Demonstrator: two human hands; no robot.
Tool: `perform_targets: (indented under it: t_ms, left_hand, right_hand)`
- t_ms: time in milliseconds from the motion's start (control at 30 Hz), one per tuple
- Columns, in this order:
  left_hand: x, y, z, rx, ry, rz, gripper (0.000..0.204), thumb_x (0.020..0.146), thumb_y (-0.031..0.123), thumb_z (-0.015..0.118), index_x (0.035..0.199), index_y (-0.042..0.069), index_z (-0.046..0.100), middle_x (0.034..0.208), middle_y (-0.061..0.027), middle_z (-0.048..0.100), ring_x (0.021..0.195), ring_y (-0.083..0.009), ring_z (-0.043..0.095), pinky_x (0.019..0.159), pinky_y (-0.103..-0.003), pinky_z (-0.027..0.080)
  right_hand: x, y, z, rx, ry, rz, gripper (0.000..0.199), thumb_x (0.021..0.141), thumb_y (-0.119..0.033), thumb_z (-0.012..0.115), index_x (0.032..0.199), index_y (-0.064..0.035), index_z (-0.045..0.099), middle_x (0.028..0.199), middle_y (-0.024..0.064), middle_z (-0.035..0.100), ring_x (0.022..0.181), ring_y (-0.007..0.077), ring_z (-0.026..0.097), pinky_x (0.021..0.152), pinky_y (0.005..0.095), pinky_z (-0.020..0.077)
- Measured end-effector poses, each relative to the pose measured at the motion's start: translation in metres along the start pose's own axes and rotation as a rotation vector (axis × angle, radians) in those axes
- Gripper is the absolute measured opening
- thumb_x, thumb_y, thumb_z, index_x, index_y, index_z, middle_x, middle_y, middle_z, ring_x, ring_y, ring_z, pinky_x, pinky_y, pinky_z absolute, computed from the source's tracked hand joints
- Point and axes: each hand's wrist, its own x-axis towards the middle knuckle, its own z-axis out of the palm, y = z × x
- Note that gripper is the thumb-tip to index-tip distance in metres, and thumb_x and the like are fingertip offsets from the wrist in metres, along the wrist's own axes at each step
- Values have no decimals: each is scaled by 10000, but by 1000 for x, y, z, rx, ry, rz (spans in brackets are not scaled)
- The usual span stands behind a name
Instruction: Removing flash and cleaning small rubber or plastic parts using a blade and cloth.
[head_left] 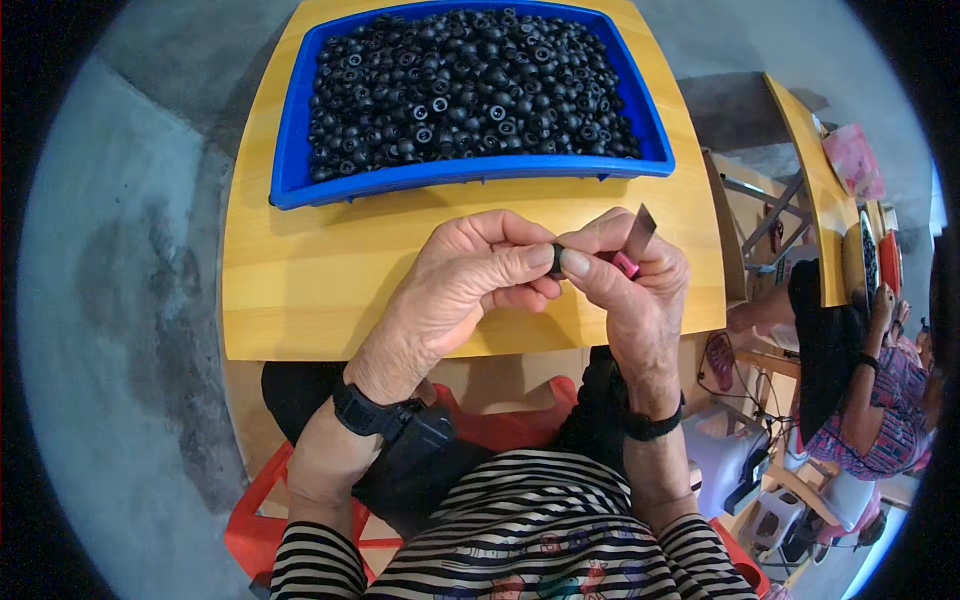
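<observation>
The left hand [470, 275] is pinching a small black rubber part [556, 260] between thumb and forefinger, above the yellow table [300, 290]. The right hand [630, 275] is gripping a pink-handled blade [632, 250], thumb bracing the part. Best practice: keep the part steady, work the edge lightly, fingertips clear. The blue tray [290, 170] of like parts is sitting just beyond.
</observation>
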Motion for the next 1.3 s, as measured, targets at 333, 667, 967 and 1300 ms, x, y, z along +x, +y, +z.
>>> perform_targets:
  t_ms: [333, 667, 967, 1300]
  left_hand:
    - [2, -1, 4, 15, 48, -41, 142, 846, 143, 603, 928, 31, 575, 805, -51, 623, 653, -97, 608, 573, -195, 514]
    - [1, -3, 5, 29, 62, -38, 164, 854, 176, 597, 943, 39, 581, 815, -47, 621, 668, -84, 596, 581, -184, 502]
    - [3, -7, 5, 44, 89, -69, 166, 855, 190, 598, 942, 49, 584, 762, -17, 615, 593, -63, 580, 543, -168, 491]
    - [4, -8, -3, -12, -11, -78, 177, 858, 158, 600, 977, 26, 595, 837, -48, 635, 707, -99, 625, 633, -196, 521]
  right_hand:
    - [-13, -6, -12, -106, 7, 149, 314, 843, -279, 603, 995, -4, 613, 759, 13, 579, 634, 47, 441, 571, 190, 366]
    - [-33, -5, -9, -291, -16, 47, 418, 929, -356, 449, 1101, 12, 549, 786, 98, 580, 702, 164, 553, 642, 296, 453]
    - [-37, -1, -4, -491, -23, -152, 145, 818, -100, 615, 907, -3, 555, 739, 120, 564, 619, 245, 559, 561, 309, 448]
    - [-33, -4, -2, -536, -4, -198, 136, 805, -95, 623, 886, -7, 559, 746, 119, 571, 618, 267, 561, 545, 331, 446]
